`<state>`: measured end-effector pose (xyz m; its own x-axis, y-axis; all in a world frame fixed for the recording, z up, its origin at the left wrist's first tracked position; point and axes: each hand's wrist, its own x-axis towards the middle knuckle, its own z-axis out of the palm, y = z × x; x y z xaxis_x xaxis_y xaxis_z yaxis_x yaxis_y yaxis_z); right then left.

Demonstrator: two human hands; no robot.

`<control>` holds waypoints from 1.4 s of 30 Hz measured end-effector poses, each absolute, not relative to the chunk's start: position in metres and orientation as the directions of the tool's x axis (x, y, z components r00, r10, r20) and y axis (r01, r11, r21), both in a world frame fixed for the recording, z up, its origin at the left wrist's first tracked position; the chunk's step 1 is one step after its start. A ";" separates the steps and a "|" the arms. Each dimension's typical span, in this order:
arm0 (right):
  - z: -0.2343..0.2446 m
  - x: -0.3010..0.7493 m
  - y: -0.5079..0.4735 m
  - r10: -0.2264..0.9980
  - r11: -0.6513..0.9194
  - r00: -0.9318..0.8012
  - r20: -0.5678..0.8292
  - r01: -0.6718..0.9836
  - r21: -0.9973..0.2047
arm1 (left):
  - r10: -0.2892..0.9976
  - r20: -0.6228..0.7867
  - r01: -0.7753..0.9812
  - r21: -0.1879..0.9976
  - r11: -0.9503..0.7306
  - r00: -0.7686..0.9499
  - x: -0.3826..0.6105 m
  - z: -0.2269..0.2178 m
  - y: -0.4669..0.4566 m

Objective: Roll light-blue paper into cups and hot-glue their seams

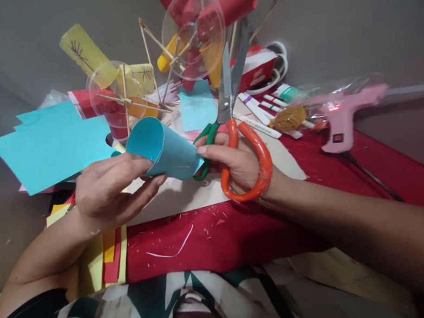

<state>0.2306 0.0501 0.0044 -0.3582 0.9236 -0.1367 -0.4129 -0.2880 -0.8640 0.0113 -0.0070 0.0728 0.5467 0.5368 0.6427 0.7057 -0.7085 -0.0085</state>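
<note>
A light-blue paper cone [175,151], rolled wide at the left and narrow at the right, is held between both hands. My left hand [113,188] pinches its wide rim, thumb outside and fingers at the opening. With thumb and fingers, my right hand [233,159] grips the narrow end. Scissors [226,94] with one orange and one green handle hang on the same right hand, blades parted and pointing up. Behind the cone stand stick frames bearing clear plastic discs [193,35] with red and yellow paper rolls on them.
Blue paper sheets [56,144] lie at the left, coloured strips [109,253] below them. A pink glue gun [345,117] rests at the right, near rubber bands [288,119] and markers [258,109]. Paper scraps dot the red cloth [209,242]. A red-and-white box [259,65] is behind.
</note>
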 end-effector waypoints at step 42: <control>0.014 0.234 0.033 0.942 0.250 -0.220 0.254 -0.047 -0.967 | 0.698 0.599 0.781 0.183 -0.597 0.393 0.042 0.063 -0.003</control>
<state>0.2336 0.0330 0.0142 -0.2196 0.9420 0.2538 -0.0473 0.2496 -0.9672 0.0420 -0.0028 0.0630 0.3928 0.6980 0.5988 0.7813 -0.5967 0.1831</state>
